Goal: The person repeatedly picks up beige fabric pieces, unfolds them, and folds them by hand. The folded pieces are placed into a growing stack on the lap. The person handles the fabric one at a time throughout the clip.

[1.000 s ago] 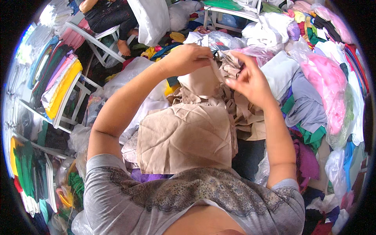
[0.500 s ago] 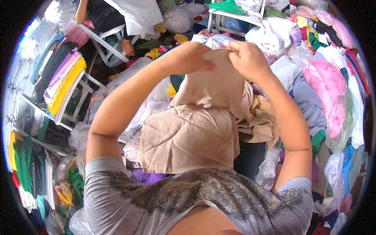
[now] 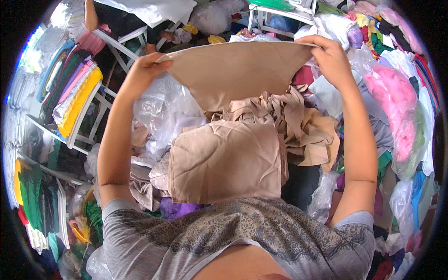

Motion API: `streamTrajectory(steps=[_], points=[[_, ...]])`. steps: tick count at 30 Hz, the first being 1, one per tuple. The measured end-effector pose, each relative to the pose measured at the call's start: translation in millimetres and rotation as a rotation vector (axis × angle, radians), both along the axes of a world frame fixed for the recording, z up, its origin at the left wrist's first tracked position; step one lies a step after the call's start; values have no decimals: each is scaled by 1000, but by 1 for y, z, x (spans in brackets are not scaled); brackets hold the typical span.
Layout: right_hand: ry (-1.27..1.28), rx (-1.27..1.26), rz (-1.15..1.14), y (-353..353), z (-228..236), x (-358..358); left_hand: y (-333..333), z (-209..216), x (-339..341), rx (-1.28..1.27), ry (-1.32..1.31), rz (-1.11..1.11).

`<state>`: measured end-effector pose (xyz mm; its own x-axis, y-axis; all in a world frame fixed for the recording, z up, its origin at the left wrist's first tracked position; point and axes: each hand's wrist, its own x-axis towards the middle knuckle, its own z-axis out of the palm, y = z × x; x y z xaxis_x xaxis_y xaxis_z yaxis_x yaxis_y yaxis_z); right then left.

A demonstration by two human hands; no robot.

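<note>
A tan cloth piece [image 3: 238, 67] hangs stretched between my two hands, its upper edge nearly level. My left hand [image 3: 148, 67] pinches its left corner, and my right hand [image 3: 327, 55] pinches the right corner. Below it, close to my chest, lies a stack of flat tan cloth pieces [image 3: 226, 163] with creases on the top one. Just beyond the stack is a crumpled heap of tan cloth [image 3: 275, 109], partly hidden behind the held piece. A lighter beige cloth [image 3: 319, 133] spills off the heap to the right.
Folded coloured fabrics [image 3: 77, 98] are piled on a white chair at left. A clear plastic bag [image 3: 163, 107] lies left of the heap. Pink cloth in a plastic bag [image 3: 392, 107] rests at right. At the far left, another person's arm [image 3: 91, 17] shows near white sheeting [image 3: 154, 10].
My hands have moved apart, the left one farther left, spreading the tan cloth wide. It now hangs clear above the stack. The white sheeting by the other person has shifted.
</note>
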<state>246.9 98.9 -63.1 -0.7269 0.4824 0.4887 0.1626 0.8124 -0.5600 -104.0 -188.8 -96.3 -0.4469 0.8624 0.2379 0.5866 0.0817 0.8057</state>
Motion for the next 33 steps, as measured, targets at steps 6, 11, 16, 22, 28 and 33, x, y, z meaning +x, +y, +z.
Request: streamTrajectory(steps=[6, 11, 16, 22, 28, 33], points=[[95, -172, 402, -69, -65, 70, -111, -31, 46, -48, 80, -152], [-252, -593, 580, -116, -118, 107, -173, -83, 88, -523, -101, -232], [-377, -715, 571, -139, -150, 114, -197, -116, 108, -776, -681, -109], [-447, -639, 596, -147, -136, 120, -220, -122, 104, -529, -492, -256], [-567, -563, 682, -151, -139, 110, -208, -101, 116, -871, -478, -249], [-808, -637, 716, -143, -144, 108, -176, -63, 139, -718, 25, -112]])
